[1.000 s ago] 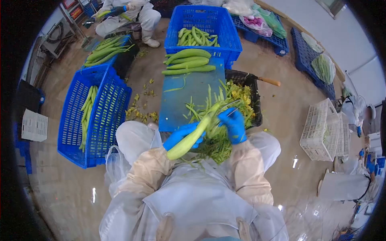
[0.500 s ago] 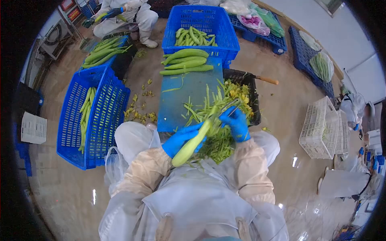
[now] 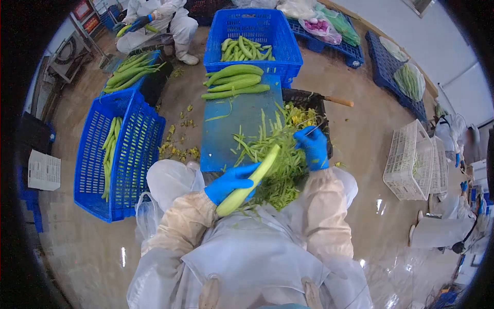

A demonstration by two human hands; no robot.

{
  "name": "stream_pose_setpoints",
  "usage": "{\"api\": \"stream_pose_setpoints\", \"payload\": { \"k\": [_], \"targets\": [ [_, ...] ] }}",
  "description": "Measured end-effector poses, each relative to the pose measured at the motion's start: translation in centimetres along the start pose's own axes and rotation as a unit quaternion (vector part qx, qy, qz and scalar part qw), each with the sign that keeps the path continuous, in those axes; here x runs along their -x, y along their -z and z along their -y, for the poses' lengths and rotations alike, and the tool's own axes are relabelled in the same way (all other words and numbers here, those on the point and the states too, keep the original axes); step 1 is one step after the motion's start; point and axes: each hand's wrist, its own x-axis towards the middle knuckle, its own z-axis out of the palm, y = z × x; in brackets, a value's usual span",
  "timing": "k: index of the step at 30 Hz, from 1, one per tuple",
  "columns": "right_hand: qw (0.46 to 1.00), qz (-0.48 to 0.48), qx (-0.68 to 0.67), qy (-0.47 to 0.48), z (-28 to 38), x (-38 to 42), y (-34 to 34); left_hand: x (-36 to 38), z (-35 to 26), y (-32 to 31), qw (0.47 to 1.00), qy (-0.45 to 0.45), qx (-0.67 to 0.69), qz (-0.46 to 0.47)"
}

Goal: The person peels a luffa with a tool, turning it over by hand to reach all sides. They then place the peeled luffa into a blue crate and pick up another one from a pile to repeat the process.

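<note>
Held slantwise over my lap is a pale, peeled loofah gourd (image 3: pixel 250 181), with my left hand (image 3: pixel 231 184) in a blue glove wrapped round its lower half. My right hand (image 3: pixel 313 147), also blue-gloved, is closed on a thin metal peeler (image 3: pixel 318 125), apart from the gourd's upper end. Most of the peeler is hidden by the fingers. Green peelings (image 3: pixel 278 183) heap below the hands and spill onto a blue board (image 3: pixel 218 139). Several unpeeled loofah gourds (image 3: pixel 236 82) lie at the board's far end.
A blue crate (image 3: pixel 252 23) of peeled gourds stands beyond the board, another blue crate (image 3: pixel 118 170) at left. A black crate (image 3: pixel 329 116) holds trimmings, with a wooden handle (image 3: pixel 338 101) jutting out. White crates (image 3: pixel 406 167) are at right. A co-worker (image 3: pixel 159 23) sits far left.
My right hand with the peeler has moved right and up, away from the gourd's end. The left hand keeps its hold, and the gourd's upper part now shows pale and bare.
</note>
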Motion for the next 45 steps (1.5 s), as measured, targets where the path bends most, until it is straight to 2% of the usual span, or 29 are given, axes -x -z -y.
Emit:
{"api": "stream_pose_setpoints", "payload": {
  "k": [4, 8, 10, 13, 15, 17, 19, 23, 25, 28, 29, 31, 34, 35, 37, 40, 45],
  "targets": [
    [0.999, -0.02, -0.03, -0.005, 0.8, -0.9, 1.1, -0.1, 0.2, 0.1, 0.999, 0.003, 0.033, -0.03],
    [0.999, 0.039, -0.034, -0.001, -0.2, 2.5, -1.6, -0.8, 0.4, 0.7, 0.997, -0.005, 0.034, -0.071],
    [0.991, 0.128, -0.023, -0.036, -0.5, 4.3, -3.0, -1.0, 0.4, 1.0, 0.992, 0.02, 0.091, -0.089],
    [0.984, 0.164, -0.028, -0.071, -1.0, 6.8, -5.3, -0.8, -0.3, 0.6, 0.99, 0.026, 0.088, -0.105],
    [0.985, 0.154, -0.021, -0.07, -1.3, 6.1, -4.9, -0.6, -0.4, 0.5, 0.99, 0.032, 0.091, -0.102],
    [0.99, 0.124, -0.011, -0.061, -1.6, 3.9, -3.6, -0.3, -0.3, 0.3, 0.995, 0.02, 0.088, -0.041],
    [0.995, 0.06, -0.062, -0.046, -1.3, 1.3, -1.9, 0.2, -0.2, 0.1, 0.996, 0.027, 0.08, -0.034],
    [0.997, 0.024, -0.04, -0.057, -1.4, -2.0, 0.7, 0.6, -0.4, -0.2, 0.995, 0.031, 0.099, -0.01],
    [0.998, 0.012, -0.06, -0.021, -0.1, -0.8, 0.0, 0.4, -0.8, -0.2, 0.993, 0.001, 0.112, -0.025],
    [0.996, 0.073, -0.036, -0.032, 0.6, 3.3, -3.5, -0.2, -0.7, 0.0, 0.989, -0.03, 0.126, -0.069],
    [0.996, 0.07, -0.037, -0.033, 0.3, 4.8, -4.6, -0.4, -0.5, 0.4, 0.986, -0.004, 0.148, -0.074],
    [0.985, 0.162, -0.047, -0.042, -0.3, 6.9, -6.1, -0.4, -0.5, 0.5, 0.985, 0.025, 0.15, -0.077],
    [0.989, 0.139, -0.006, -0.05, -1.0, 4.3, -4.7, 0.1, -0.6, 0.1, 0.989, 0.05, 0.129, -0.059],
    [0.996, 0.075, -0.039, -0.031, -0.5, 3.4, -4.1, 0.2, -0.4, 0.3, 0.989, 0.05, 0.128, -0.059],
    [0.998, 0.025, -0.053, -0.033, -1.0, 0.5, -1.7, 0.6, 0.2, 0.8, 0.991, 0.039, 0.127, 0.007],
    [0.995, -0.005, -0.093, -0.047, -0.2, -1.0, -0.6, 0.9, -0.2, 0.4, 0.99, 0.025, 0.137, 0.026],
    [0.99, 0.095, -0.097, -0.043, 0.9, 2.2, -2.8, 0.8, 0.0, 1.5, 0.985, 0.033, 0.164, 0.034]
  ]
}}
